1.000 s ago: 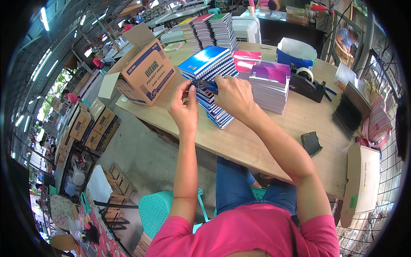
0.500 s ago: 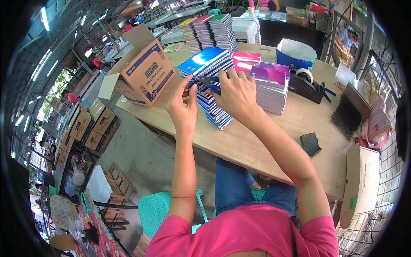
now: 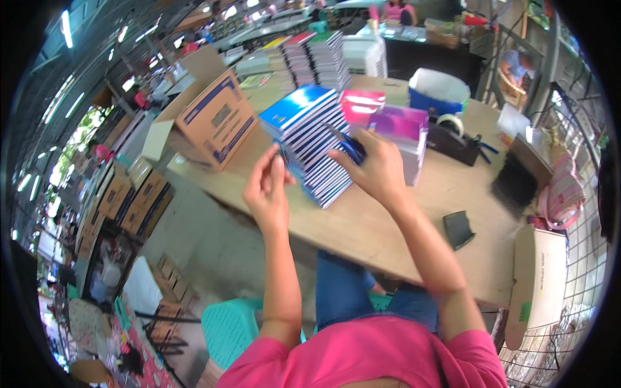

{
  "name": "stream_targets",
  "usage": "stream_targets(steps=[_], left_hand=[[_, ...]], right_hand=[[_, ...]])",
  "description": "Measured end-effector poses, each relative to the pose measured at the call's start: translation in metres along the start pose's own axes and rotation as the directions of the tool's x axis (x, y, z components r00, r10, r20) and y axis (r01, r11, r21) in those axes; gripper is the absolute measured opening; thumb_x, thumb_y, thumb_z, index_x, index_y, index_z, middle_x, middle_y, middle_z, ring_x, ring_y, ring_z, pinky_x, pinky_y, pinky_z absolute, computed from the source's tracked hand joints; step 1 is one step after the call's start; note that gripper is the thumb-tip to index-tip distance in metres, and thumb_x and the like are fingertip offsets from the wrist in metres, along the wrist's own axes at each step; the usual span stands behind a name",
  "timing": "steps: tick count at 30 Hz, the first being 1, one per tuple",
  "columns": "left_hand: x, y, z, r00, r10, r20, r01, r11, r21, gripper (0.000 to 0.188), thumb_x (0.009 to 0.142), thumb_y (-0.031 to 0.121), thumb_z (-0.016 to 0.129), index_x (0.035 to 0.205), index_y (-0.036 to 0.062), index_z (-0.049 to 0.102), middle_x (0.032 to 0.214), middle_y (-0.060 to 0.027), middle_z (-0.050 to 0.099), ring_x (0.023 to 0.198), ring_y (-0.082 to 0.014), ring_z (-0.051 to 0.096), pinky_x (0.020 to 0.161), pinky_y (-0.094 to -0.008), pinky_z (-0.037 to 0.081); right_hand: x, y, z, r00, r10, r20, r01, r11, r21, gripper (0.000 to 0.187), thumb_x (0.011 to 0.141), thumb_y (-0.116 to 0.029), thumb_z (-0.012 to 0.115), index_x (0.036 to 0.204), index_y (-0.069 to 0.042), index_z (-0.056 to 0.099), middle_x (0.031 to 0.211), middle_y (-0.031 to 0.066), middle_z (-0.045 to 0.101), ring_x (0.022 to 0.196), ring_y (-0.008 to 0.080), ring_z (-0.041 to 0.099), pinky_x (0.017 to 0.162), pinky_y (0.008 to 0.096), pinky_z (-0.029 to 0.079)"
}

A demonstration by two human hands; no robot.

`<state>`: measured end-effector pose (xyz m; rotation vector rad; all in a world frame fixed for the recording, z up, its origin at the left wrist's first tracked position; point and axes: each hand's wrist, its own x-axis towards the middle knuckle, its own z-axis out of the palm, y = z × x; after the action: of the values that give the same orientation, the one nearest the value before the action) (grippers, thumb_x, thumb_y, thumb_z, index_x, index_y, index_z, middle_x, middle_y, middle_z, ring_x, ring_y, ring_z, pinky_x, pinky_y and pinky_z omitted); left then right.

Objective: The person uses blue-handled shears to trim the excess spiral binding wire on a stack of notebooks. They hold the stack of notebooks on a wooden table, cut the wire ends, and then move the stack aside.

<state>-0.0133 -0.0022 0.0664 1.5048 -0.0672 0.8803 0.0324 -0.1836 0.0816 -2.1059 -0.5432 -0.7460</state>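
Observation:
My right hand (image 3: 378, 167) is closed round a pair of blue-handled pliers (image 3: 350, 146), their dark jaws pointing up and left in front of the stack. A tall stack of blue spiral notebooks (image 3: 309, 145) stands before me, its top cover shiny and its sides striped by white page edges. By the stack's left side is my left hand (image 3: 266, 191), thumb and fingers drawn together; whatever is between them is too small to make out. Just behind my right hand are a pile of purple notebooks (image 3: 400, 126) and a pink-red notebook (image 3: 362, 103).
An opened cardboard box (image 3: 217, 126) stands at the table's left. Taller notebook stacks (image 3: 314, 61) rise behind. To the right are a blue-and-white bin (image 3: 438, 90), a black tape dispenser (image 3: 453, 142), a black brush (image 3: 514, 181) and a dark block (image 3: 458, 230). A teal stool (image 3: 231, 330) is below left.
Both hands have moved apart and lower, and the pliers have drawn back from my left fingers to the right. The whole view has shifted a little.

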Motion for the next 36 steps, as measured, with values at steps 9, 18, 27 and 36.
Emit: stream_targets(steps=[9,18,27,36], left_hand=[[0.064,-0.053,0.322,0.830,0.086,0.551,-0.018,0.992,-0.127,0.017,0.090,0.008,0.066,0.105,0.0028,0.071,0.072,-0.0067,0.069,0.055,-0.0102,0.062,0.052,-0.0269,0.050],[0.076,-0.082,0.399,0.708,0.204,0.677,-0.197,0.976,-0.087,0.067,0.081,0.034,0.079,0.135,0.0044,0.054,0.127,-0.0216,0.063,0.111,-0.0285,0.067,0.092,-0.0367,0.053],[0.068,0.048,0.018,0.911,0.410,-0.052,-0.405,0.911,0.078,0.038,0.098,0.025,0.060,0.125,-0.0027,0.059,0.116,-0.0157,0.064,0.112,-0.0250,0.059,0.095,-0.0385,0.048],[0.131,-0.046,-0.004,0.897,-0.057,0.438,-0.044,0.975,0.218,0.033,0.093,0.034,0.065,0.117,0.0135,0.074,0.129,-0.0114,0.053,0.111,-0.0205,0.056,0.089,-0.0289,0.046]], right_hand=[[-0.107,0.138,-0.121,0.768,0.624,0.144,-0.183,-0.001,0.983,0.065,0.099,-0.044,0.048,0.144,0.001,0.038,0.102,0.0139,0.057,0.096,0.0279,0.058,0.090,0.0415,0.044],[-0.112,0.142,-0.156,0.693,0.720,-0.050,0.008,0.062,0.998,0.067,0.094,-0.047,0.050,0.146,-0.006,0.040,0.106,0.0129,0.059,0.101,0.0284,0.057,0.092,0.0453,0.045],[-0.046,0.027,-0.031,0.996,-0.005,-0.090,0.039,0.924,0.381,0.053,0.077,-0.019,0.079,0.123,-0.002,0.058,0.108,0.0151,0.061,0.103,0.0308,0.059,0.094,0.0412,0.044],[-0.014,0.006,0.056,0.980,-0.167,-0.107,0.178,0.979,0.104,0.054,0.073,-0.030,0.081,0.119,-0.009,0.062,0.103,0.0114,0.059,0.096,0.0294,0.057,0.081,0.0425,0.043]])
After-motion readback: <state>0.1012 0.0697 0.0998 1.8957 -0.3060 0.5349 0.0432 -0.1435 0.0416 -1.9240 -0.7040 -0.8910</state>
